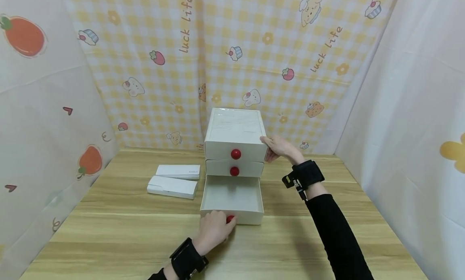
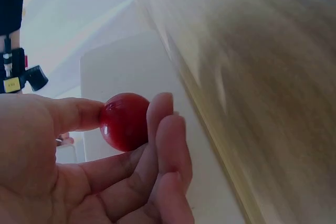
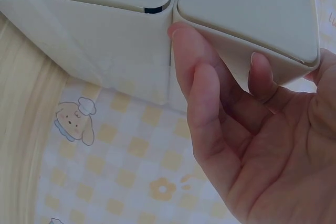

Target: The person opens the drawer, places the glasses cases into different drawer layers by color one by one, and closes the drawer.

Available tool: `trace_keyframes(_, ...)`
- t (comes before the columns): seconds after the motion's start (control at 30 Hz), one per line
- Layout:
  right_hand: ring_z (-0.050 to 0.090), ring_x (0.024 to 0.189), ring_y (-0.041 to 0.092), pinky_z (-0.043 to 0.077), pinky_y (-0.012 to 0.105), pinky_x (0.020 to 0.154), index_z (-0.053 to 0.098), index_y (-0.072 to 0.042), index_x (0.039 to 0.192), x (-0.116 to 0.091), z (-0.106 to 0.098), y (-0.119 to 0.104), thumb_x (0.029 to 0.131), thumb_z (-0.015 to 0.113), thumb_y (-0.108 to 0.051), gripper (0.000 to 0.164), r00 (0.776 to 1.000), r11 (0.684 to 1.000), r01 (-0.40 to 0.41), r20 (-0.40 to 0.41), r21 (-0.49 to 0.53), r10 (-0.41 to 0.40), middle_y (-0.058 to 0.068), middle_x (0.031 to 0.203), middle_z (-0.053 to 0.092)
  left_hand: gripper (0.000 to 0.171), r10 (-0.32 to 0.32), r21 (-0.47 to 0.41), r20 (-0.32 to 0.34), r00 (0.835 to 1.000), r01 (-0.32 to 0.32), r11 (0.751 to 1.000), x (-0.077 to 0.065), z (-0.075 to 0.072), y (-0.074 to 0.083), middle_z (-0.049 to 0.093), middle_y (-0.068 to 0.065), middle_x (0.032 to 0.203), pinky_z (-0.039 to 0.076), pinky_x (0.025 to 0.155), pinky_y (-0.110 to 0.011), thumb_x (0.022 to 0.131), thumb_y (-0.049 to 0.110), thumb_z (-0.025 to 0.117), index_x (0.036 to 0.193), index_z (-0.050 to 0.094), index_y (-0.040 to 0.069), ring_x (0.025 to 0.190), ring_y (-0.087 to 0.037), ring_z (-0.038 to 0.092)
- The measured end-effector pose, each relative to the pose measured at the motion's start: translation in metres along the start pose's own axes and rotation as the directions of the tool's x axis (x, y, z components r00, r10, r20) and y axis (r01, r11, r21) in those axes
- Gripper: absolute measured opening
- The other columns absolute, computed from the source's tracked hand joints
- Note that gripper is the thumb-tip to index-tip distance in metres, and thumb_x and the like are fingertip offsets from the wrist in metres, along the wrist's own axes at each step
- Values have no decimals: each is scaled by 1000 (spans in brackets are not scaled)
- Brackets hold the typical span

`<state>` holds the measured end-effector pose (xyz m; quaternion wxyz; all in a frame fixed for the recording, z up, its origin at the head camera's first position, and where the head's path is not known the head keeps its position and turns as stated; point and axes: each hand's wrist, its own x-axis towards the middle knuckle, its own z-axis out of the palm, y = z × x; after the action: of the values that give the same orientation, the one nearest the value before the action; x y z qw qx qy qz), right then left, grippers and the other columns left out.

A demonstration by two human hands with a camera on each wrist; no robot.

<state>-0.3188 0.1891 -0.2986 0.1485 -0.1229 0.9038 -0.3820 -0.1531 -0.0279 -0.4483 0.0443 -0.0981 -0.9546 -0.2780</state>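
Observation:
A white drawer cabinet (image 1: 236, 126) with red knobs stands upright on the table. Its bottom drawer (image 1: 232, 193) is pulled out and shows its bare white floor; the two drawers above are closed. My left hand (image 1: 215, 231) pinches the bottom drawer's red knob (image 2: 126, 121), thumb on one side and fingers on the other. Higher up, my right hand (image 1: 281, 147) holds the cabinet's upper right edge. In the right wrist view, bent fingers (image 3: 197, 72) lie against the side wall, while the thumb is mostly hidden at the top corner.
Left of the cabinet lie two slim white cases, one (image 1: 178, 171) behind the other (image 1: 172, 187). The wooden table (image 1: 120, 231) runs up to a yellow checked cloth (image 1: 163, 90) at the back, and white cloths hang at both sides.

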Motion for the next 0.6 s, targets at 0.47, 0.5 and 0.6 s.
trace_keyframes(0.47,66,59,15,54,28,60,61,11,104,1,-1,1,104,30,-36,56,1000,1000,5,-5,-1,-5,10,66,67,61,-8,83,83,996,2,997,-3,-1,1,24,12,38,16,36,-21,92,39,57,41,30,19,33,-5,26)
trace_keyframes(0.5,66,59,15,54,28,60,61,11,104,1,-1,1,104,30,-36,56,1000,1000,8,-4,-5,-8,10,66,68,61,-7,88,85,996,-1,996,-4,-1,1,24,12,38,15,37,-21,92,40,58,41,30,19,33,-5,26)
trace_keyframes(0.6,66,59,15,55,29,61,62,11,104,1,0,2,104,30,-36,56,1000,1000,12,4,-9,-12,13,68,69,60,13,98,102,995,-23,995,-5,-7,3,23,12,39,16,38,-21,92,40,58,43,29,20,35,-6,26)
